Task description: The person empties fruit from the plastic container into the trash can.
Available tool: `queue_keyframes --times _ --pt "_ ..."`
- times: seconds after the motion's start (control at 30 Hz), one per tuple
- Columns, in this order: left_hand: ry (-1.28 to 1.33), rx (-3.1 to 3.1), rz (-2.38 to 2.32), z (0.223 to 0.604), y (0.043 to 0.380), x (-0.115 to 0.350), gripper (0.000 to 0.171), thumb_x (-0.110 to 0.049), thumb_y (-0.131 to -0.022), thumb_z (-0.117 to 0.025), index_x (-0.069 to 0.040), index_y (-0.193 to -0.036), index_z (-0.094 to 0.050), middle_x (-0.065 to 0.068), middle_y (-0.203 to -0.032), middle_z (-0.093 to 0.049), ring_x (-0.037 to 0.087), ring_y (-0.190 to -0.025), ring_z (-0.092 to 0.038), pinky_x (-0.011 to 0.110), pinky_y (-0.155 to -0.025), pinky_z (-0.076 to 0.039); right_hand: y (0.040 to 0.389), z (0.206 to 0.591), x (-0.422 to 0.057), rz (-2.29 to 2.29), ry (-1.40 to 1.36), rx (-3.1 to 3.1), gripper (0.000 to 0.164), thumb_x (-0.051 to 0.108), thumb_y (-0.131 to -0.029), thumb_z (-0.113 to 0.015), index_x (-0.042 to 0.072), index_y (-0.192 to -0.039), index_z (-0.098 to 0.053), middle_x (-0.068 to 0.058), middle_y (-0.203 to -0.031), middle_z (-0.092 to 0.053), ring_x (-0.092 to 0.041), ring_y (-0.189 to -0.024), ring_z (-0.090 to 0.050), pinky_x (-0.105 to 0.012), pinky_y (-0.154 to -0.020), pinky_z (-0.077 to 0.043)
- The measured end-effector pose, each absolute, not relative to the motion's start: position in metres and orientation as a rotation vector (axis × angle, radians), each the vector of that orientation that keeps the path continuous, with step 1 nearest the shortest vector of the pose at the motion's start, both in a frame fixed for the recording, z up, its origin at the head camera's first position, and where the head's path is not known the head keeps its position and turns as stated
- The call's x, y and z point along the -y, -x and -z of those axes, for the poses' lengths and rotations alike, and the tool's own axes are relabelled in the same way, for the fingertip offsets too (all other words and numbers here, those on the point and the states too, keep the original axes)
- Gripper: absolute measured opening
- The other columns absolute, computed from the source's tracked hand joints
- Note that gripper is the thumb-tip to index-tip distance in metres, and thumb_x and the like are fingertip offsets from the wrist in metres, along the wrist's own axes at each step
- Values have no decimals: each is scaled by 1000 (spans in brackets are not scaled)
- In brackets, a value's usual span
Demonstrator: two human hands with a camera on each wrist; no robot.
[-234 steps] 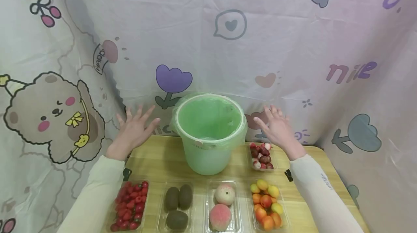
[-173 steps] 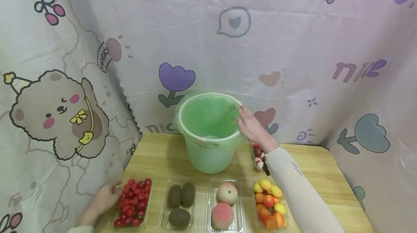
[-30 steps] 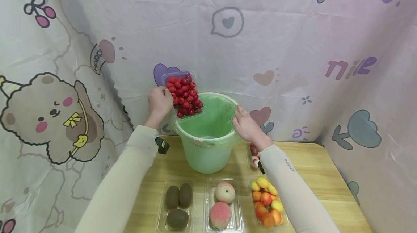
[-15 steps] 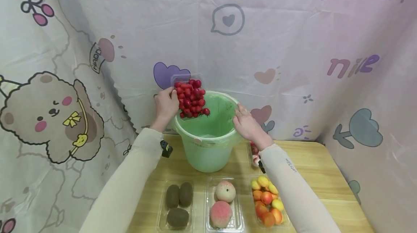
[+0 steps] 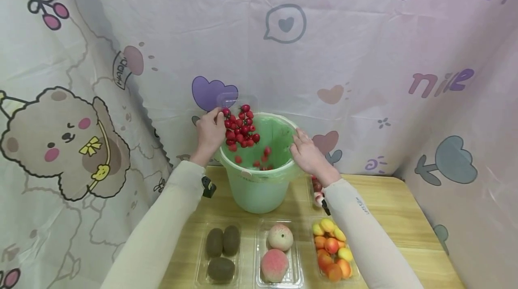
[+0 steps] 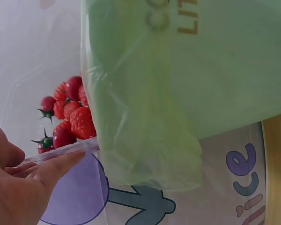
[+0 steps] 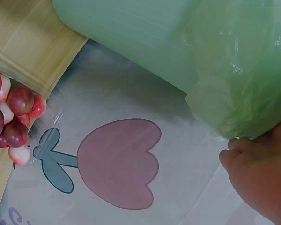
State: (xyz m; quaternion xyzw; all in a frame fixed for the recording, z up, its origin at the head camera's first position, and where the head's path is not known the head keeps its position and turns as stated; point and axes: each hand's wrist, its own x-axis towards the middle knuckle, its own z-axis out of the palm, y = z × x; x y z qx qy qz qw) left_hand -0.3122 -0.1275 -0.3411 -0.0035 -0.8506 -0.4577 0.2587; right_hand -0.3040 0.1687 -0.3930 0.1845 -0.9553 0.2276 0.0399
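Note:
My left hand [image 5: 209, 132] pinches the side of a clear plastic box [image 5: 238, 97], tipped over the left rim of a green bucket [image 5: 259, 197]. Small red fruits [image 5: 239, 129], some round with green stems and some bumpy, slide from the box. Several are in the air or low inside the bucket. In the left wrist view the thumb and fingers grip the box edge [image 6: 61, 152], partly hidden by the bag. My right hand [image 5: 309, 156] holds the bucket's right rim through the thin green bag liner [image 7: 239, 93], fingers curled over its edge.
On the wooden table [image 5: 382, 221] stand clear boxes with kiwis [image 5: 221, 269], two peaches [image 5: 274, 265] and yellow-orange fruits [image 5: 332, 246]. A box of dark red and pinkish fruits [image 7: 16, 117] sits right of the bucket. A printed curtain [image 5: 360, 55] hangs behind.
My left hand carried the red fruit box from the table's left to the bucket and tilted it; fruits now fall in. My right hand moved onto the rim and stays there.

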Motion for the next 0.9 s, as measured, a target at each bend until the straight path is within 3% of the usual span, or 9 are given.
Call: queue_keyframes --times 0.27,0.43,0.9 --pt "21 2263 1231 342 312 128 34 -12 -107 -54 3 -134 -70 28 -104 -76 41 -91 -68 55 -91 -55 304 393 -169 -685 -560 2927 62 27 -111 -26 -13 -156 -37 -27 -174 -17 -46 -161 -19 -56 -133 -16" --pt "56 2238 1228 344 311 128 34 -14 -107 -56 1 -134 -71 26 -103 -77 38 -86 -66 53 -88 -55 305 394 -169 -691 -564 2921 62 27 -111 -26 -13 -156 -37 -27 -173 -17 -47 -161 -19 -57 -133 -16" --pt "90 2170 1287 347 311 131 38 -17 -109 -55 1 -141 -64 28 -108 -76 24 -74 -54 27 -70 -45 306 394 -169 -711 -564 2938 62 28 -112 -25 -12 -158 -34 -26 -175 -14 -45 -162 -16 -56 -133 -14"
